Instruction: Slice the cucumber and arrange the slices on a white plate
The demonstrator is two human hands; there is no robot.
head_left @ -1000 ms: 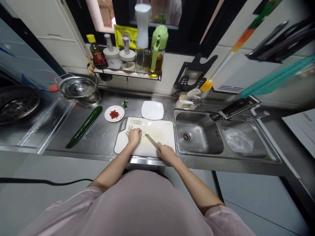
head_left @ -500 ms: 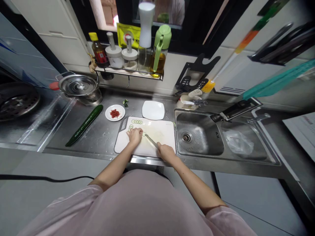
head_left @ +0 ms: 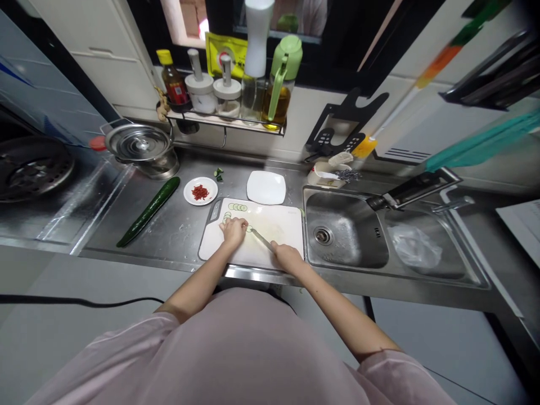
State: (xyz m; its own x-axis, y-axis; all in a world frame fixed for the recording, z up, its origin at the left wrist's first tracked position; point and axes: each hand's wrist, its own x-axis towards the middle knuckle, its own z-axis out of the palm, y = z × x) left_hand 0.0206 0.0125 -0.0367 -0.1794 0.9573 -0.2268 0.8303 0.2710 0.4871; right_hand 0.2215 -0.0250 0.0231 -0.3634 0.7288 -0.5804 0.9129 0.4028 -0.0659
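Head view, looking down over a stainless counter (head_left: 181, 228). A white cutting board (head_left: 278, 222) is set at the counter's front edge, just left of the sink (head_left: 346, 236). The left hand (head_left: 234, 230) is pressed down on the board's left half, fingers drawn together and curled, knuckles up; whether anything is pinned beneath them cannot be told. The right hand (head_left: 287, 256) is closed around the handle of a knife (head_left: 262, 241), fingers wrapped tight. The blade is angled up and left across the board, its tip reaching the left fingertips. One pale cucumber slice (head_left: 250, 229) is seen at the blade tip, touching the left hand. A row of cucumber slices (head_left: 237, 207) is laid along the board's far edge, and a few more are noted just left of the knuckles. A whole cucumber (head_left: 148, 211) is lying aslant on the counter, well left of the board. A small dish of red chilli (head_left: 201, 192) and a white square plate (head_left: 266, 187) are placed just behind the board, with cucumber offcuts (head_left: 218, 173) between and behind them. A lidded steel pot (head_left: 141, 143) is standing at far left, a rack of bottles (head_left: 228, 90) is mounted above, and a clear plastic bag (head_left: 413, 247) is lying in the right basin.
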